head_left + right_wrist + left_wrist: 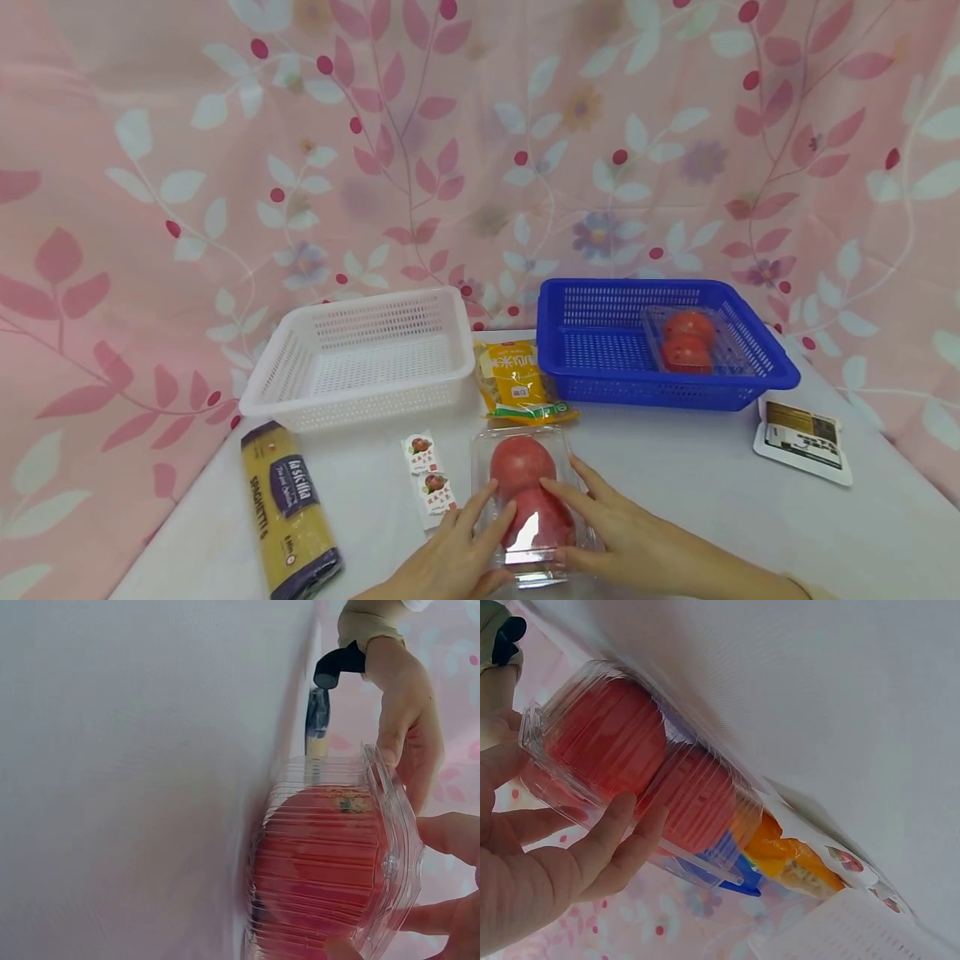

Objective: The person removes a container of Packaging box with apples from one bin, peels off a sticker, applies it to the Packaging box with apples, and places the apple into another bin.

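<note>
Your head view is evenly, softly lit, with white glare on the clear box (528, 532) and faint shadows on the white tabletop (667, 467). Both your wrist views look dimmer and greyer, slightly hazy, with the floral curtain (694, 922) behind soft and out of focus.

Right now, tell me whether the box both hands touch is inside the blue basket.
No: the left hand and right hand hold the box outside the blue basket.

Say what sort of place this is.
Likely a staged tabletop set-up, probably indoors: a flowered cloth hangs behind a white table with a blue basket on it.
</note>
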Motion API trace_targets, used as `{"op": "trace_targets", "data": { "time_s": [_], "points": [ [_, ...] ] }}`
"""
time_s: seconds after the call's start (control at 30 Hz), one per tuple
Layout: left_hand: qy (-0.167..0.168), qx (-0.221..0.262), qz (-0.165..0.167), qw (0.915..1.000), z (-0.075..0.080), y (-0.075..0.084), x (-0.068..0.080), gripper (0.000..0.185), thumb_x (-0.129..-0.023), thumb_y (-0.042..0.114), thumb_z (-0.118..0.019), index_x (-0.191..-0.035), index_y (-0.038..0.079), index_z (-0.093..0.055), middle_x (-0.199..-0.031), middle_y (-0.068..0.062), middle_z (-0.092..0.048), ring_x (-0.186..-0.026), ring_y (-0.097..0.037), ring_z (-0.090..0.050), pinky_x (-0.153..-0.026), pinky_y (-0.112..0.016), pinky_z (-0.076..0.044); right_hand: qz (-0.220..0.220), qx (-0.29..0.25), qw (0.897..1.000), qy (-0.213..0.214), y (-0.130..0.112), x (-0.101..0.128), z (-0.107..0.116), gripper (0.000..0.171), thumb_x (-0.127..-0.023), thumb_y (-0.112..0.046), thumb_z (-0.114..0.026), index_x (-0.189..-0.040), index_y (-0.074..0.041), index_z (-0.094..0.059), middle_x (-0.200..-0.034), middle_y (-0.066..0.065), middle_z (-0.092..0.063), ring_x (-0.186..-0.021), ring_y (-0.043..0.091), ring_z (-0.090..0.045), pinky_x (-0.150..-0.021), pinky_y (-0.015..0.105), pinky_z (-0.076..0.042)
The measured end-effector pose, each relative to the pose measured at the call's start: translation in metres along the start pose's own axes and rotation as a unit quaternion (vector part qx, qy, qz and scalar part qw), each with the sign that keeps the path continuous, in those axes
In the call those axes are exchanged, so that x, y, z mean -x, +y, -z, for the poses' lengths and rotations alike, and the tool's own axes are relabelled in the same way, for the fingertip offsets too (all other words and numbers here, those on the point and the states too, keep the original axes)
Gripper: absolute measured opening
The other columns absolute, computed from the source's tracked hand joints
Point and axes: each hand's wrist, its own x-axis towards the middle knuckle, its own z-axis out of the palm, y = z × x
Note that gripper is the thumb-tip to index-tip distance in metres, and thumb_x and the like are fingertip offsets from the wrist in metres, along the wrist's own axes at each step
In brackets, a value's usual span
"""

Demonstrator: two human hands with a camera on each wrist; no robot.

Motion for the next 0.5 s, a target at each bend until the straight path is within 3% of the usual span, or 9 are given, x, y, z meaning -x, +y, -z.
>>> {"op": "trace_targets", "data": {
  "time_s": [0.1,0.23,0.33,0.43,0.5],
  "points": [
    [0.0,0.005,0.005,1.0,0.003,-0.001,0.0,0.065,-0.087,0.045,-0.055,-0.142,0.017,-0.034,-0.145,-0.016,-0.023,-0.109,-0.036,-0.051,-0.067,-0.033,-0.054,-0.004,0.018,1.0,-0.001,-0.001,0.0,0.002,0.069,-0.081,-0.056,-0.057,-0.141,-0.03,-0.035,-0.146,0.025,-0.019,-0.12,0.05,-0.037,-0.072,0.058,-0.047],
    [0.027,-0.045,0.008,0.9986,0.009,-0.002,0.002,0.059,-0.088,0.049,-0.053,-0.136,0.015,-0.043,-0.143,-0.015,-0.029,-0.106,-0.03,-0.055,-0.066,-0.033,-0.054,0.012,0.068,0.997,0.018,0.0,0.001,0.004,0.069,-0.08,-0.061,-0.054,-0.14,-0.03,-0.038,-0.144,0.023,-0.027,-0.12,0.046,-0.04,-0.076,0.061,-0.044],
    [0.039,-0.103,0.038,0.9932,0.014,-0.004,0.002,0.06,-0.089,0.056,-0.043,-0.133,0.015,-0.047,-0.138,-0.013,-0.038,-0.105,-0.028,-0.056,-0.07,-0.039,-0.053,0.032,0.102,0.994,0.037,0.001,0.002,0.005,0.069,-0.08,-0.061,-0.054,-0.138,-0.026,-0.04,-0.142,0.022,-0.032,-0.118,0.044,-0.043,-0.079,0.061,-0.043],
    [0.039,-0.125,0.096,0.9867,0.022,-0.008,0.0,0.065,-0.089,0.062,-0.035,-0.133,0.016,-0.047,-0.134,-0.011,-0.045,-0.108,-0.029,-0.054,-0.075,-0.043,-0.05,0.044,0.122,0.991,0.046,0.002,0.003,0.007,0.068,-0.081,-0.06,-0.054,-0.138,-0.025,-0.041,-0.142,0.021,-0.033,-0.116,0.043,-0.045,-0.078,0.061,-0.044],
    [0.049,-0.122,0.133,0.9824,0.028,-0.013,-0.003,0.065,-0.088,0.062,-0.037,-0.132,0.016,-0.049,-0.131,-0.011,-0.048,-0.11,-0.03,-0.052,-0.077,-0.047,-0.047,0.05,0.131,0.989,0.049,0.003,0.004,0.007,0.067,-0.082,-0.059,-0.054,-0.138,-0.025,-0.041,-0.142,0.02,-0.033,-0.115,0.044,-0.045,-0.077,0.061,-0.044]
  ]
}}
